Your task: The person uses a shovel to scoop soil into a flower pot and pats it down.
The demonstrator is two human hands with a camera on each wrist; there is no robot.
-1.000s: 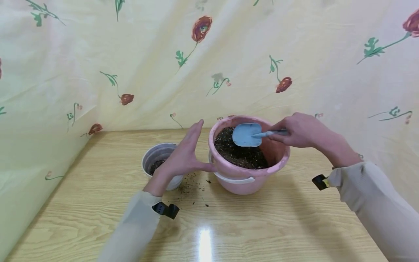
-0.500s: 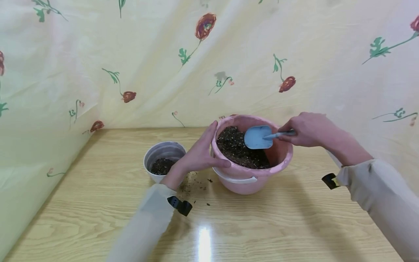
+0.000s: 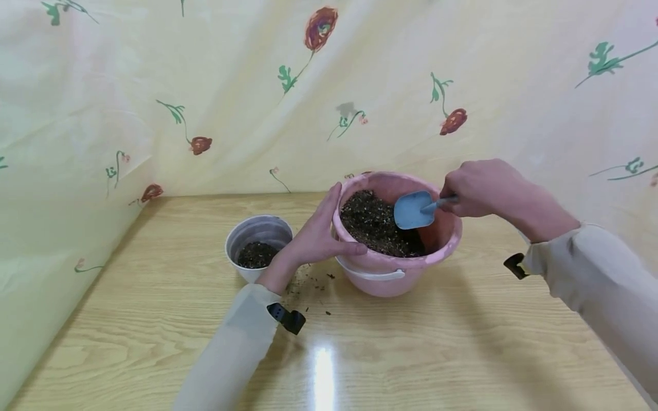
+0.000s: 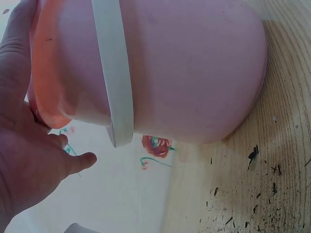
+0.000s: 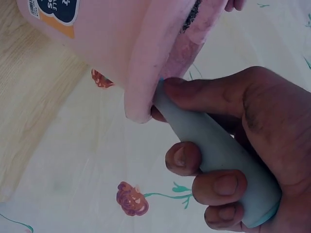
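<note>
In the head view a pink bucket (image 3: 377,279) with a white handle (image 3: 371,275) holds dark soil (image 3: 375,222). My left hand (image 3: 321,235) lies spread against the bucket's left rim, its thumb along the near side. In the left wrist view its fingers look mostly straight, and the little finger stands off the wall. My right hand (image 3: 485,187) grips the grey-blue handle of a small trowel (image 3: 414,210); the right wrist view shows the fingers curled round that handle (image 5: 214,145). The trowel's blade is inside the bucket's mouth, above the right part of the soil.
A smaller white pot (image 3: 239,242) with some soil in the bottom stands left of the bucket, partly behind my left forearm. Loose crumbs of soil (image 3: 308,285) lie on the wooden table (image 3: 128,319) between the two. A flower-printed cloth (image 3: 241,103) hangs behind and at the left.
My left hand has moved right from beside the white pot onto the bucket's rim. The trowel has shifted right inside the bucket's mouth, with my right hand still holding it.
</note>
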